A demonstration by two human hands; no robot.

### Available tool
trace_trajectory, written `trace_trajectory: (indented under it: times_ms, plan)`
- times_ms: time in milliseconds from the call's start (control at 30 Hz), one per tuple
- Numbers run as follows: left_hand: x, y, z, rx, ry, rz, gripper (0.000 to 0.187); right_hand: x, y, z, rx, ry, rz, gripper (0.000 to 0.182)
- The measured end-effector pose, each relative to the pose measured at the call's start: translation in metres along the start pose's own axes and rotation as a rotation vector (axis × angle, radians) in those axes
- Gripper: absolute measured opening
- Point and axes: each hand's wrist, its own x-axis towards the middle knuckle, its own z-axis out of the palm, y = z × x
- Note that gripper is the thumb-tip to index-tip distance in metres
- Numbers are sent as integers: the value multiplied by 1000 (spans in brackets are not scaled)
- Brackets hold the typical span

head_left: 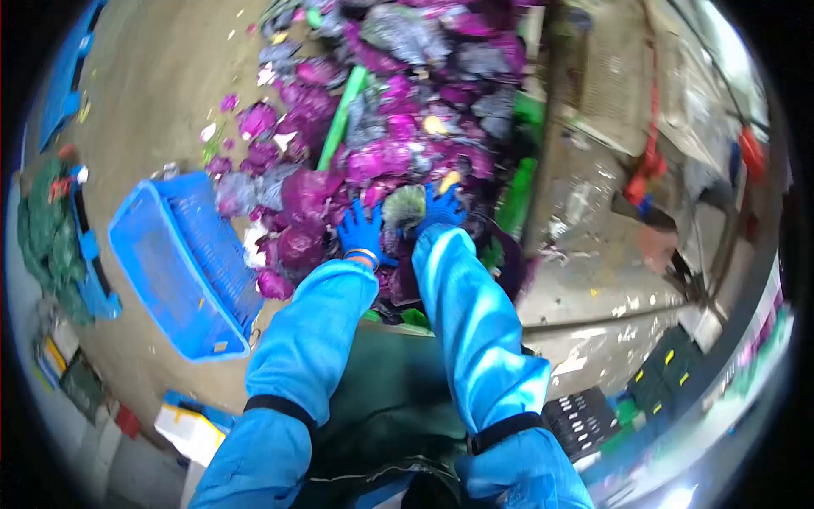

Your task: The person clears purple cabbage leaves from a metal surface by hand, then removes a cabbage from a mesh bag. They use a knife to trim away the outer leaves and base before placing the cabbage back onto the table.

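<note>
Reaching down with both arms, clad in blue sleeves (309,339), to a heap of purple leaves (379,161). Holding the left hand (363,231) spread on the near side of the heap, gloved in blue, fingers fanned and pointing away from the body. Holding the right hand (440,209) spread too, slightly farther forward, fingertips just beside a yellow scrap (449,181). Framing a grey-green cabbage (404,206) between the two hands, just right of the left fingers and close against the right hand; cannot tell firm contact from mere closeness. Showing a green bar (342,119) beyond the left hand, among the leaves, and a blue crate (158,271) left of the heap, well apart from both hands.
</note>
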Motion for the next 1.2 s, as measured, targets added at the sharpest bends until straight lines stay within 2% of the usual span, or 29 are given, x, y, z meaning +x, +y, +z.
trace_trajectory:
  times_ms: [33, 100, 133, 167, 200, 233, 267, 300, 333, 367, 433, 500, 567, 633, 700, 733, 767, 800, 833, 900, 933, 967, 1033, 1100, 1133, 1167, 1200]
  plan:
    - [-17, 6, -4, 7, 57, -3, 131, -2, 3, -19, 217, -34, 101, 68]
    - [-54, 6, -5, -74, 221, 85, 119, -39, 1, -157, -52, -444, -86, 89]
    - [-80, 6, -18, -184, 245, 129, 109, -48, -7, -157, 59, -369, 53, 94]
    - [-86, -3, 5, -155, 257, 152, 97, -65, -16, -142, 125, -120, 100, 88]
    - [-104, -1, 2, -206, 248, 133, 84, -86, -23, -172, 147, -148, 44, 85]
    - [-64, -29, 76, -740, 330, 150, 69, -102, -33, -184, 309, -214, -12, 80]
    - [-98, -25, 59, -631, 288, 219, 68, -136, -34, -225, 631, -167, -111, 78]
    - [-122, -18, 39, -673, 266, 262, 66, -164, -39, -252, 1049, -206, -251, 74]
    - [-144, -16, 22, -733, 238, 291, 65, -191, -49, -274, 1213, -305, -289, 72]
    - [-162, -15, 4, -808, 200, 306, 64, -217, -54, -302, 1269, -341, -427, 66]
    - [-187, -12, -24, -911, 132, 336, 61, -267, -10, -403, 1281, -480, -781, 62]
    - [-213, -7, -64, -972, 102, 340, 59, -298, 45, -464, 1266, -224, -1006, 55]
    - [-229, 5, -103, -997, 144, 329, 56, -313, 145, -519, 1774, -363, -868, 50]
    - [-247, 24, -141, -1001, 247, 313, 54, -298, 236, -533, 1631, 300, -616, 45]
    - [-232, 22, -159, -922, 519, 337, 45, -261, 328, -517, 1003, 863, -268, 53]
    - [-249, 56, -178, -909, 530, 358, 45, -251, 363, -513, 811, 831, -150, 58]
    - [-285, 97, -209, -958, 707, 371, 43, -240, 395, -509, 623, 788, -31, 62]
    - [-322, 143, -237, -1004, 890, 380, 41, -215, 409, -481, 735, 634, -76, 68]
    - [-348, 189, -252, -998, 905, 387, 41, -195, 421, -468, 664, 562, -134, 64]
    - [-388, 267, -266, -1054, 924, 539, 40, -175, 422, -453, 575, 641, -187, 63]
    - [-388, 295, -261, -1026, 962, 613, 41, -167, 423, -449, 625, 675, -243, 61]
    - [-403, 328, -260, -1021, 891, 628, 42, -165, 429, -448, 672, 708, -299, 58]
    - [-418, 379, -251, -956, 829, 703, 43, -174, 445, -459, 1138, 477, -376, 39]
    - [-434, 421, -244, -871, 819, 706, 43, -180, 475, -460, 1517, 259, -397, 33]
    - [-442, 440, -242, -728, 825, 780, 43, -204, 504, -481, 1839, 49, -295, 31]
    - [-448, 457, -241, -585, 827, 846, 43, -220, 531, -490, 2086, -33, -264, 27]
    - [-449, 478, -244, -577, 799, 910, 45, -222, 552, -485, 2097, 153, -236, 27]
